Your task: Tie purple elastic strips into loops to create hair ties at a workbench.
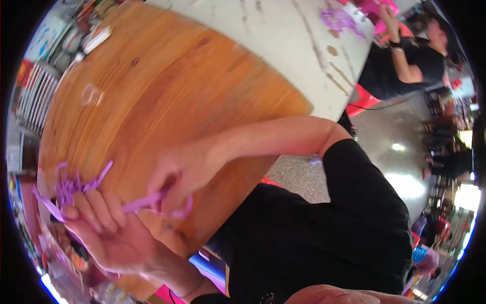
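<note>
A purple ribbon (142, 203) stretches between my two hands over the wooden table top. My right hand (190, 169) pinches it near one end, and a short curled tail hangs below the fingers. That hand is slightly blurred. My left hand (111, 230) lies palm up at the lower left with its fingers curled over the ribbon. Beyond those fingers sits a tangled bunch of purple ribbon (71, 187), with loose strips sticking out. Whether the bunch and the held strip are one piece is hidden by the left fingers.
A small clear plastic cup (91, 95) stands on the wooden table (167, 76). A pale, stained table (283, 30) adjoins it, bearing more purple ribbon (340, 21). Another person in black (405, 66) sits there, holding something pink. Cluttered goods line the left edge.
</note>
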`<state>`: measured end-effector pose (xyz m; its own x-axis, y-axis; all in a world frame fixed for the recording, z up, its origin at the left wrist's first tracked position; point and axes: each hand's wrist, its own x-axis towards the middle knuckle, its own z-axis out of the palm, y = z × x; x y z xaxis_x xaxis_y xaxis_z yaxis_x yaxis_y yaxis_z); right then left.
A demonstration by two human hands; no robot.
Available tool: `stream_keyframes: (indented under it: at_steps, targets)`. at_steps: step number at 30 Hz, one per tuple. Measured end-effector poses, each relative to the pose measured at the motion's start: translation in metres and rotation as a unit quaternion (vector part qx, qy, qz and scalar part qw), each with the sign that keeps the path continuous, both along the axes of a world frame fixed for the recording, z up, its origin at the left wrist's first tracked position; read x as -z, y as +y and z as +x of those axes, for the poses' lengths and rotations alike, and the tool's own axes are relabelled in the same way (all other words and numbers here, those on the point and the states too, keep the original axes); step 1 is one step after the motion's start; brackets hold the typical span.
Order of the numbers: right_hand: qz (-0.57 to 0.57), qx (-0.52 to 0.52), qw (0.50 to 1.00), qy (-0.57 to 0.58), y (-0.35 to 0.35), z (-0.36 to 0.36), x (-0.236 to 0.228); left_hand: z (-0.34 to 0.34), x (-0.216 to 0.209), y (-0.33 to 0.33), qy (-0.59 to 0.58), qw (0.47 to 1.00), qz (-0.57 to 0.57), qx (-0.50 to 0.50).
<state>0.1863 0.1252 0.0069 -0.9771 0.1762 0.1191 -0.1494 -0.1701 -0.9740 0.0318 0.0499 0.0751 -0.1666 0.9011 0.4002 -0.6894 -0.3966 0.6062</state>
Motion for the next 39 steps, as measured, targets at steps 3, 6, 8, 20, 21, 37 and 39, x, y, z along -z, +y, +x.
stream_keyframes:
  at_steps: [3,6,8,20,21,37,39]
  targets:
    - [0.130,0.157,0.979,-0.026,0.022,0.017,-0.006,-0.034,0.002,0.001,-0.036,0.999,0.005,-0.019]
    - [0.139,0.254,0.955,-0.070,0.044,0.028,-0.008,-0.062,0.010,-0.005,-0.059,0.996,0.010,-0.065]
    - [0.114,0.253,0.953,-0.123,0.047,0.026,-0.016,-0.076,0.018,-0.013,-0.078,0.993,0.009,-0.094]
    - [0.047,0.342,0.917,-0.201,0.053,0.022,-0.021,-0.163,0.083,-0.067,0.078,0.809,-0.192,-0.550]
    - [0.045,0.338,0.918,-0.202,0.052,0.021,-0.015,-0.160,0.078,-0.068,0.098,0.759,-0.215,-0.606]
    - [0.370,0.317,0.872,-0.059,0.015,0.012,-0.014,0.019,0.085,0.015,0.253,0.944,-0.195,-0.078]
    - [0.409,0.314,0.855,-0.061,0.018,0.013,-0.014,0.009,0.088,0.010,0.355,0.903,-0.182,-0.159]
